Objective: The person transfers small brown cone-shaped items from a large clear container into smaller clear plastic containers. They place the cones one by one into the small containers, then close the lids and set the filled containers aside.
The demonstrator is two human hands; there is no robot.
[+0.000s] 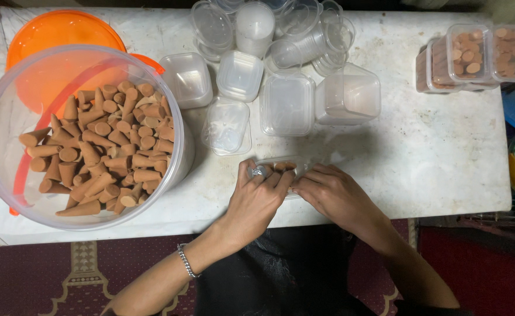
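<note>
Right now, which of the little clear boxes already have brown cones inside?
The small box under both hands, plus the stacked boxes at the table's far right. The clear boxes in the middle look empty.

Clear box (278, 165) w/ cones, table edge.

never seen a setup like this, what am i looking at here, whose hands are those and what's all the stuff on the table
There is no machine here: this is one picture from a camera worn on a person's head, looking straight down at their own two bare hands. The left hand, with a bracelet on its wrist, and the right hand together hold a small clear box with brown cones inside. On the white table, a big clear tub full of brown cones sits at the left, with an orange lid behind it. Empty clear boxes lie in the middle, and filled boxes stand at far right.
</note>
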